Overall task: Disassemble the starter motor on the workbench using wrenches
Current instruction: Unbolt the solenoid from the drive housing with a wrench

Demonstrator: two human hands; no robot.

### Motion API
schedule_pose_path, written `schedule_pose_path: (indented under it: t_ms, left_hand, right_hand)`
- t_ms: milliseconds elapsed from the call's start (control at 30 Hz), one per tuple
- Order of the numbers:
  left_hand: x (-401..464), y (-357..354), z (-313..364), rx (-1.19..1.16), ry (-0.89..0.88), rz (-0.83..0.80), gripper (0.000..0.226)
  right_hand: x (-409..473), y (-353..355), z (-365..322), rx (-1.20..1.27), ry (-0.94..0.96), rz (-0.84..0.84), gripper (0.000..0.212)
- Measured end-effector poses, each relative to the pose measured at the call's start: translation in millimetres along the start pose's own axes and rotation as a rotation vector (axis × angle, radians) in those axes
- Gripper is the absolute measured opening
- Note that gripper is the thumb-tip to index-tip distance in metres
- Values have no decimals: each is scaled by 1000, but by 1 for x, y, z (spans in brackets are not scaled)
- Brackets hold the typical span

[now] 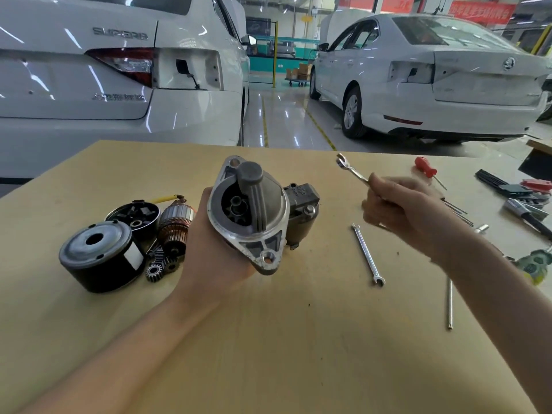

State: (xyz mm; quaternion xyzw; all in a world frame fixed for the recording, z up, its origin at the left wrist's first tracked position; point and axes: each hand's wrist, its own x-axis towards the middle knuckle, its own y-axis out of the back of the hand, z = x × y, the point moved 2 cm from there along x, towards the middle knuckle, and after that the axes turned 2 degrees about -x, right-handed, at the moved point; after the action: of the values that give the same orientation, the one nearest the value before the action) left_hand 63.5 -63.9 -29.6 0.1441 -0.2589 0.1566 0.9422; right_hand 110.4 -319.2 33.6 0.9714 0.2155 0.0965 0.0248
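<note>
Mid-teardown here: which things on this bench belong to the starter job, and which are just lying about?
In the job:
- starter housing, held in left hand
- wrench in right hand
- spare wrench
- armature, gears, motor case

Lying about:
- red screwdriver
- hex keys

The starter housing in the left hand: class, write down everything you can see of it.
The starter housing is a grey cast-metal piece that looks like aluminium. Its wide flange has a bolt hole at the top and another at the bottom, and a rounded nose stands out in front. A small gear shows inside the round opening. A brownish cylinder with a hex nut and a dark block on top sits on its right side. The left hand holds it from behind, raised above the workbench.
</note>
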Motion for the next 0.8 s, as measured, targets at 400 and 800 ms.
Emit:
schedule_pose_path:
  t_ms: [400,800]
  left_hand:
    - [-11,-12,33,-117,83,46,67]
    - [-31,-30,39,-661,244,-222,67]
  right_hand:
    - [10,-79,37,213,-267,190,36]
    - [57,-72,-5,-471,-200,92,34]
